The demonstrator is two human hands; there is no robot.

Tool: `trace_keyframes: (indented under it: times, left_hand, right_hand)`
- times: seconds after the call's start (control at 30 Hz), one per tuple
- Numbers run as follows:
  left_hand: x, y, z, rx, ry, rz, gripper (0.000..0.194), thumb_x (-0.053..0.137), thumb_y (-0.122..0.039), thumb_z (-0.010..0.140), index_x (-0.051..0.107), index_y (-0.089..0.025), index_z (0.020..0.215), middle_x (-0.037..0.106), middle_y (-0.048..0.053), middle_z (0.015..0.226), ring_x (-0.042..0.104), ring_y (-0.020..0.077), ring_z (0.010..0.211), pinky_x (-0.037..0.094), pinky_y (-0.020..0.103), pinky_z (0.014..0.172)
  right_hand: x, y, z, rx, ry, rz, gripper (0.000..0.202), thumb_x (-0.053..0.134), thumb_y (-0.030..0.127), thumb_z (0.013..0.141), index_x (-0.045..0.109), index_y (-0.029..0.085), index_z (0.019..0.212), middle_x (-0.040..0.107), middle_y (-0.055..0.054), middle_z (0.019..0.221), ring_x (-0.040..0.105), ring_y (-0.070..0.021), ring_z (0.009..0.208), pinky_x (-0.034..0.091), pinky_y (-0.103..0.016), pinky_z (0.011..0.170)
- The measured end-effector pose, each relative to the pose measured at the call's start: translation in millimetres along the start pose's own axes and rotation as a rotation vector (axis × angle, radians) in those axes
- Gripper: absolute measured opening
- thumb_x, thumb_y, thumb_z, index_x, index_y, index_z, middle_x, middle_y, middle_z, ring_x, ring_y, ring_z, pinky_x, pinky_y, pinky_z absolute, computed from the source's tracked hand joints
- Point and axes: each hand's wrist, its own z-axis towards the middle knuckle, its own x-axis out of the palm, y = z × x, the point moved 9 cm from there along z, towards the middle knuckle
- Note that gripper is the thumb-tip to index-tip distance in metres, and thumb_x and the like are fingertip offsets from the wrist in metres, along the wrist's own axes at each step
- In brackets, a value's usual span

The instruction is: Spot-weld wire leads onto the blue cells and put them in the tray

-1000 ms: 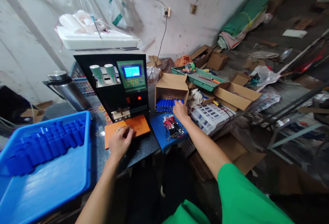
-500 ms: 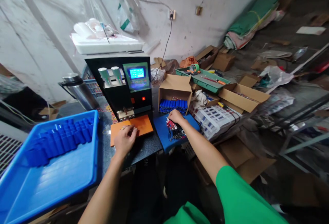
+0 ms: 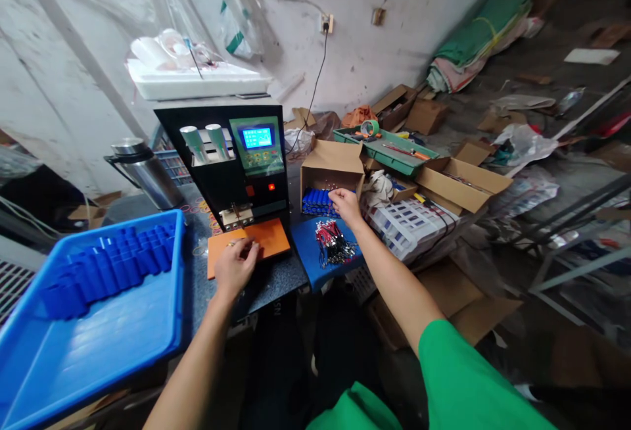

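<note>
**Right hand at the carton, left hand parked under the pins!**

And here we are: the right hand [image 3: 346,206] is up at the mouth of the carton [image 3: 332,155], thumb and fingers drawn together over the blue cylinders [image 3: 315,201] packed inside. Is anything in that grip? Can't tell; the fingers hide it. Across on the left, the left hand [image 3: 236,267] rests at the orange board [image 3: 273,238], fingers loosely curled, and whether it holds something I can't tell either.

So where's the danger? That stack looks tight, so a careless tug on one cylinder could roll its neighbours out over the front. Just below the right hand sits a tangle of wires [image 3: 333,243]; a low pass could snag a strand and drag the whole heap off the blue panel [image 3: 306,264]. And the left fingers lie close to the copper-coloured pins [image 3: 238,214] of the black machine [image 3: 210,183]: should those pins drop, fingers straying inward might get nipped.

Now the textures! Smooth, round-sided blue cylinders in neat rows; thin red and black wires with bright tips; flat, matte orange board; plain brown cardboard with its flap standing up. Under it all, a dark, speckled tabletop [image 3: 266,292]. Far left, a glossy plastic tray [image 3: 118,344] carries rounded blue packs [image 3: 111,269], ranked along its back, and behind it gleams a brushed-metal flask [image 3: 154,173], handle and all.
</note>
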Motion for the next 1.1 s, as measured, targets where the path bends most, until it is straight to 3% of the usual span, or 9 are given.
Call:
trace_keyframes:
  times: [0.1,0.2,0.37,0.5,0.73,0.93,1.1]
  left_hand:
    - [0.9,5,1,-0.039,0.020,-0.122,0.040,0.055,-0.051,0.085,0.072,-0.019,0.101,0.073,0.007,0.092,0.067,0.0212,0.083,0.051,0.032,0.077]
    - [2.4,0,-5,-0.098,0.049,-0.368,0.046,0.059,-0.055,0.083,0.071,-0.017,0.106,0.074,0.009,0.102,0.068,0.0234,0.093,0.053,0.036,0.086]
    - [8.3,-37,-28,-0.157,0.123,-0.631,0.044,0.065,-0.053,0.081,0.073,-0.018,0.106,0.074,0.010,0.103,0.069,0.0237,0.095,0.054,0.037,0.088]
    - [8.5,-57,-39,-0.175,0.095,-0.703,0.037,0.069,-0.050,0.079,0.074,-0.017,0.097,0.074,0.009,0.092,0.069,0.0214,0.085,0.054,0.035,0.082]
    - [2.1,-40,-47,-0.240,0.036,-0.787,0.031,0.066,-0.048,0.080,0.068,-0.017,0.082,0.067,0.003,0.071,0.061,0.0154,0.068,0.050,0.029,0.069]
    - [-18.1,-26,-47,-0.193,0.009,-0.716,0.028,0.063,-0.044,0.083,0.062,-0.017,0.077,0.061,0.001,0.070,0.055,0.0132,0.067,0.045,0.026,0.066]
    - [-27.0,-20,-55,-0.191,-0.008,-0.642,0.029,0.060,-0.044,0.085,0.062,-0.017,0.075,0.061,0.001,0.068,0.055,0.0138,0.065,0.044,0.026,0.064]
  right_hand:
    - [11,19,-11,0.011,-0.018,0.237,0.026,0.069,0.041,0.071,0.057,0.018,0.077,0.040,0.010,0.051,0.035,-0.0053,0.042,0.024,-0.018,0.040]
    - [40,30,-31,0.042,0.060,0.342,0.030,0.073,0.042,0.069,0.056,0.018,0.076,0.040,0.010,0.052,0.035,-0.0046,0.042,0.023,-0.017,0.039]
    - [95,34,-76,0.118,0.169,0.462,0.031,0.075,0.042,0.067,0.056,0.019,0.077,0.040,0.010,0.053,0.035,-0.0045,0.043,0.023,-0.016,0.038]
    - [129,31,-102,0.147,0.201,0.498,0.031,0.074,0.043,0.070,0.055,0.019,0.077,0.040,0.010,0.052,0.034,-0.0048,0.042,0.023,-0.017,0.038]
    - [153,23,-123,0.169,0.255,0.474,0.030,0.070,0.045,0.073,0.057,0.019,0.079,0.044,0.009,0.052,0.037,-0.0059,0.043,0.029,-0.017,0.041]
    - [172,31,-140,0.006,0.508,0.222,0.026,0.072,0.040,0.071,0.064,0.016,0.077,0.061,0.001,0.071,0.053,-0.0099,0.059,0.044,-0.021,0.053]
    - [181,31,-154,-0.048,0.529,0.130,0.026,0.070,0.041,0.072,0.064,0.016,0.071,0.063,0.000,0.068,0.056,-0.0129,0.062,0.047,-0.026,0.061]
